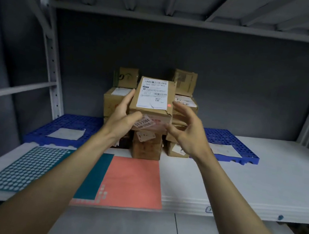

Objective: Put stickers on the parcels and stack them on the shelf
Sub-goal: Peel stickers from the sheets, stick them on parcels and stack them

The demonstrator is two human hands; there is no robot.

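Cardboard fills the middle of your view: a brown parcel (153,98) with a white shipping label (154,94) on its upper face and a small red dot sticker (169,105) near the label's lower right corner. Your left hand (124,115) grips this parcel, fingers reaching up along its left side and the thumb curled across its near lower edge. Your right hand (185,129) hovers just beside the parcel's right side, fingers spread and gently bent, grasping nothing; whether any fingertip touches the box cannot be told. The parcel sits at the top front of a stack of other cardboard parcels (180,108) piled at the back centre of the white shelf (249,181); whether it rests fully on the stack or your left hand bears it is unclear. Blue perforated trays (65,126) lie on the shelf to either side of the stack, each with a piece of white paper on it. Nearer you, a teal sticker sheet (27,166) dotted with pale circles lies on the left, and a salmon-red sheet (132,181) lies touching its right edge.
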